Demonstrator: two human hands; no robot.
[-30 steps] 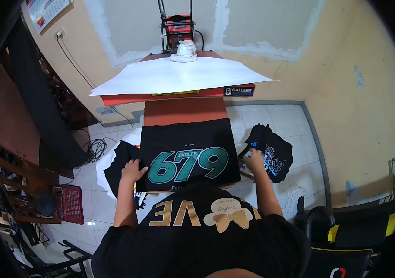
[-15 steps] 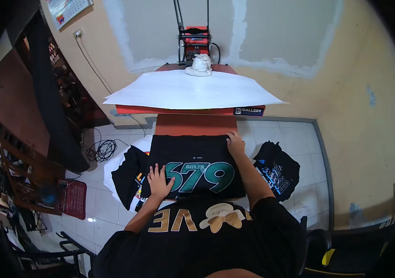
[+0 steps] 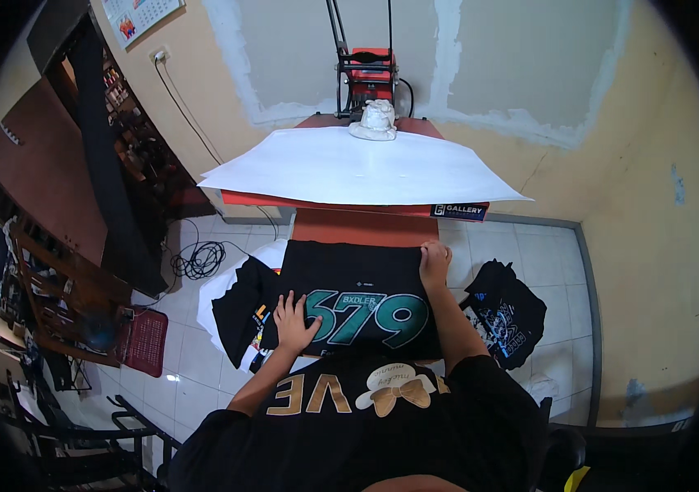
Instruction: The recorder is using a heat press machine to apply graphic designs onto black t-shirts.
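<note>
The left hand (image 3: pixel 293 325) lies spread at eight o'clock on the black shirt (image 3: pixel 359 279); the right hand (image 3: pixel 436 264) curls at two, grip unclear; apparently straightening, next needing even tension

Shirt: plain black cloth (image 3: pixel 349 455), loose and wide over the shoulders
Left sleeve: black (image 3: pixel 214 443), short, leaving the forearm bare
Right sleeve: the same black (image 3: pixel 480 385), just as short
Lettering: bold gold capitals (image 3: pixel 308 395) across the chest
Badge: rounded cream shape (image 3: pixel 388 378), thin dark script on it
Bow: gold (image 3: pixel 396 400), at the badge's near edge
Hands: left hand (image 3: pixel 292 325) and right hand (image 3: pixel 435 266) both ungloved
</note>
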